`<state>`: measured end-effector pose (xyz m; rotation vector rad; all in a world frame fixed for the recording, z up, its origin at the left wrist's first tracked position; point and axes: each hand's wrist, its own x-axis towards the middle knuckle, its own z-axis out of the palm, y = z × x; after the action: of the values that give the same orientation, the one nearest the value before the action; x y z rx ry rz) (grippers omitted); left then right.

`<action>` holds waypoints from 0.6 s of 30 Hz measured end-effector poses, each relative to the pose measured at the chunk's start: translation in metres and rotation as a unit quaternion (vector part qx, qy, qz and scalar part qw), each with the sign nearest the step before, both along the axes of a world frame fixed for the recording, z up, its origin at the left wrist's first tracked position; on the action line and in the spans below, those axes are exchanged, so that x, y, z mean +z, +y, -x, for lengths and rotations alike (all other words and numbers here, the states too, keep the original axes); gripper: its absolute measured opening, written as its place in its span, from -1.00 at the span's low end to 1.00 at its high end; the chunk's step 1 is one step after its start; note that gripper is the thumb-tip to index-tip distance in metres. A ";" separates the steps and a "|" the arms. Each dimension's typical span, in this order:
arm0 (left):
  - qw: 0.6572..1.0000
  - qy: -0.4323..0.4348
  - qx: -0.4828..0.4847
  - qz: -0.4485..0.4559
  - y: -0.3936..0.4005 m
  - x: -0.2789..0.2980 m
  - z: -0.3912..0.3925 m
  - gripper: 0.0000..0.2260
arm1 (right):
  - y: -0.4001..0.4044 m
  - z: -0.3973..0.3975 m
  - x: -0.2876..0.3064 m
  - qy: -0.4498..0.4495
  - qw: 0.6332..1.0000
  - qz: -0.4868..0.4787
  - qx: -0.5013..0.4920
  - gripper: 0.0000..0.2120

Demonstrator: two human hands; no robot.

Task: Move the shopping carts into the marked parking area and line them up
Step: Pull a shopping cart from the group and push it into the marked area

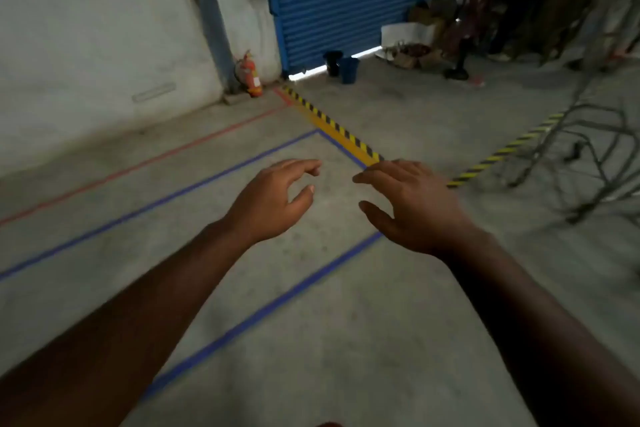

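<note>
A blue-taped parking bay [221, 184] spans the concrete floor from seven to twelve o'clock, holding no cart. A blurred wire shopping cart [585, 149] waits at three o'clock, outside it. Left hand [273, 201] and right hand [412, 208] hover centrally, fingers loosely spread, gripping nothing, seemingly ready to grasp a handle

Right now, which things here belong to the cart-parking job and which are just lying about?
Part of the job:
- shopping cart, blurred, at the right, outside the lines
- blue floor lines marking the bay
- left hand and right hand, both empty

Just lying about:
- fire extinguisher by the wall
- blue bucket and dark bucket at the shutter
- black-and-yellow striped tape
</note>
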<state>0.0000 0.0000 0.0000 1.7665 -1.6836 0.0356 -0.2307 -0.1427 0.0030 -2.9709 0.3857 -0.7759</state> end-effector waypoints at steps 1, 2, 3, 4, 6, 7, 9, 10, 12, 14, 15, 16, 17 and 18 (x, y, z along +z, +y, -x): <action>1.000 0.016 -0.011 -0.005 -0.012 -0.011 0.005 -0.66 | -0.007 0.004 -0.008 -0.001 1.000 -0.012 -0.008 -0.65; 0.999 0.020 -0.019 -0.019 -0.023 -0.016 0.010 -0.65 | -0.013 0.008 -0.013 -0.001 0.999 -0.034 -0.026 -0.65; 0.999 0.018 -0.031 -0.034 -0.035 -0.026 0.015 -0.64 | -0.022 0.012 -0.022 0.000 0.998 -0.043 -0.036 -0.64; 0.997 0.017 -0.041 -0.055 -0.047 -0.034 0.021 -0.64 | -0.031 0.016 -0.030 0.006 0.998 -0.050 -0.048 -0.64; 0.996 0.021 -0.066 -0.062 -0.078 -0.047 0.028 -0.63 | -0.054 0.025 -0.042 0.010 0.995 -0.067 -0.070 -0.65; 0.995 0.028 -0.074 -0.063 -0.095 -0.053 0.029 -0.63 | -0.067 0.030 -0.046 0.008 0.994 -0.076 -0.082 -0.65; 0.993 0.042 -0.080 -0.070 -0.129 -0.067 0.032 -0.64 | -0.092 0.039 -0.053 0.005 0.991 -0.083 -0.110 -0.65; 0.992 0.048 -0.087 -0.071 -0.146 -0.073 0.033 -0.64 | -0.105 0.043 -0.056 0.009 0.989 -0.086 -0.122 -0.65; 0.990 0.048 -0.107 -0.076 -0.178 -0.086 0.038 -0.65 | -0.130 0.053 -0.060 0.017 0.985 -0.100 -0.138 -0.65; 0.989 0.041 -0.117 -0.078 -0.207 -0.096 0.049 -0.64 | -0.151 0.066 -0.064 0.015 0.975 -0.143 -0.167 -0.65; 0.988 0.053 -0.125 -0.079 -0.222 -0.100 0.057 -0.64 | -0.159 0.076 -0.066 0.003 0.967 -0.173 -0.185 -0.66; 0.985 0.071 -0.134 -0.081 -0.236 -0.103 0.067 -0.65 | -0.166 0.086 -0.071 -0.012 0.959 -0.197 -0.203 -0.66; 0.981 0.092 -0.149 -0.086 -0.250 -0.107 0.078 -0.66 | -0.172 0.097 -0.077 -0.026 0.951 -0.213 -0.221 -0.67; 0.976 0.104 -0.164 -0.094 -0.266 -0.111 0.090 -0.67 | -0.178 0.107 -0.082 -0.035 0.945 -0.216 -0.242 -0.68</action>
<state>-0.0903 -0.2657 -0.1106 1.5375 -1.8467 -0.4556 -0.3375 -0.3209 -0.0790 -2.4490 1.1442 -0.7075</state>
